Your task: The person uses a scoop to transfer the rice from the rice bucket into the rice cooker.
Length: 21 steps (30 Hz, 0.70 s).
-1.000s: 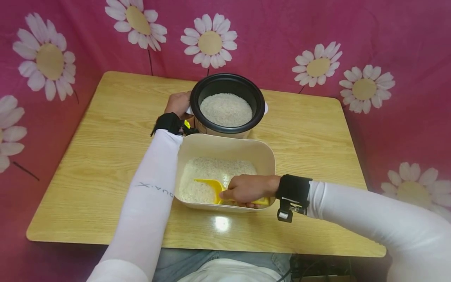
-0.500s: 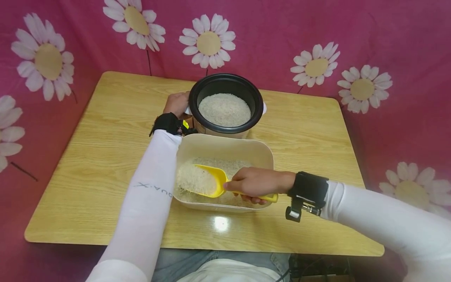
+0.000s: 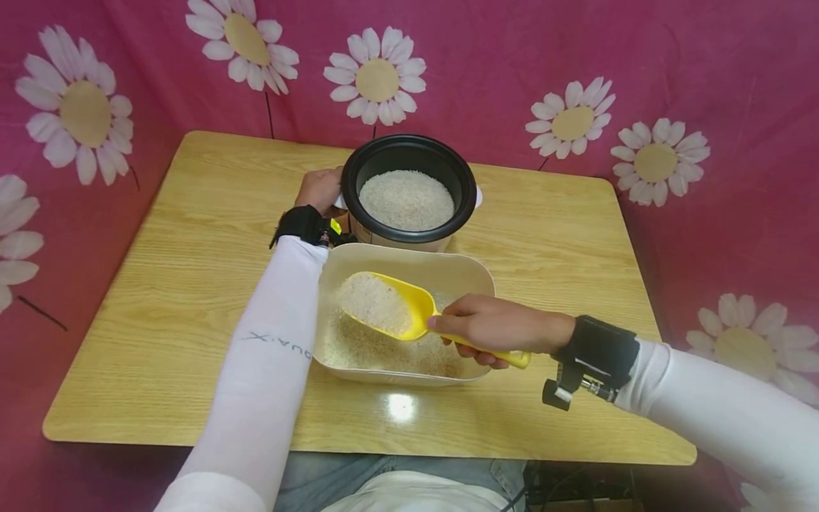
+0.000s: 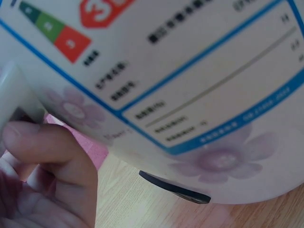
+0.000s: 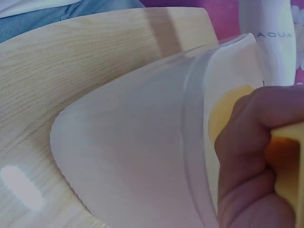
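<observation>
My right hand [image 3: 489, 327] grips the handle of a yellow scoop [image 3: 419, 306], which is heaped with white rice [image 3: 376, 302]. The scoop is held over a cream plastic bin [image 3: 409, 377] with a thin layer of rice on its bottom. Behind the bin stands a rice cooker [image 3: 461, 153] with a black inner pot partly filled with rice. My left hand [image 3: 320, 188] holds its white side handle; in the left wrist view the thumb and curled fingers [image 4: 52, 161] are at that handle [image 4: 19, 95], beside the labelled cooker wall [image 4: 156, 114].
The bin almost touches the cooker's front. Both stand on a wooden table [image 3: 576, 284] with rounded corners. A pink cloth with daisies [image 3: 480, 57] hangs close behind and at both sides. My left forearm [image 3: 262, 355] passes along the bin's left side.
My right hand has lifted the scoop out of the rice in the bin, full, and moved it up and to the right. The left hand stays at the cooker handle.
</observation>
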Each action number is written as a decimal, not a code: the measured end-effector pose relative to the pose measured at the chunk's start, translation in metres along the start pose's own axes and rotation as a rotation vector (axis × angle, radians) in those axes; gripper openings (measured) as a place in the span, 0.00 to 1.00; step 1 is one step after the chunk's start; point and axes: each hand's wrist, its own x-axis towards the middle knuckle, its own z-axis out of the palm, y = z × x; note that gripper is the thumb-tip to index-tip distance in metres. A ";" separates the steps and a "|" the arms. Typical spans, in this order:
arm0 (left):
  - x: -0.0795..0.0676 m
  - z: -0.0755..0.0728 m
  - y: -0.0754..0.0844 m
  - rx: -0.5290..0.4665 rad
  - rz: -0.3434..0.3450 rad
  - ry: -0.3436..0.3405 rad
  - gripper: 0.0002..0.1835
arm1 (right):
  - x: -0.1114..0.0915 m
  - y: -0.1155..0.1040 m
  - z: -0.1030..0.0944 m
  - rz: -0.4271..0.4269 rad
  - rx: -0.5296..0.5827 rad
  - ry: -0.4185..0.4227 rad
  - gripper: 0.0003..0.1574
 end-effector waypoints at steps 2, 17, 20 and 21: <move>0.001 0.000 0.000 -0.002 0.002 0.005 0.24 | -0.004 0.002 -0.002 -0.009 0.009 0.019 0.25; 0.001 0.000 0.001 -0.002 -0.004 0.008 0.22 | -0.024 0.013 -0.010 -0.089 0.162 0.067 0.27; 0.000 0.000 0.001 0.001 -0.006 0.004 0.23 | -0.028 0.012 -0.016 -0.084 0.167 0.099 0.26; -0.001 0.000 0.002 -0.001 -0.005 0.004 0.23 | -0.029 0.011 -0.018 -0.083 0.163 0.112 0.27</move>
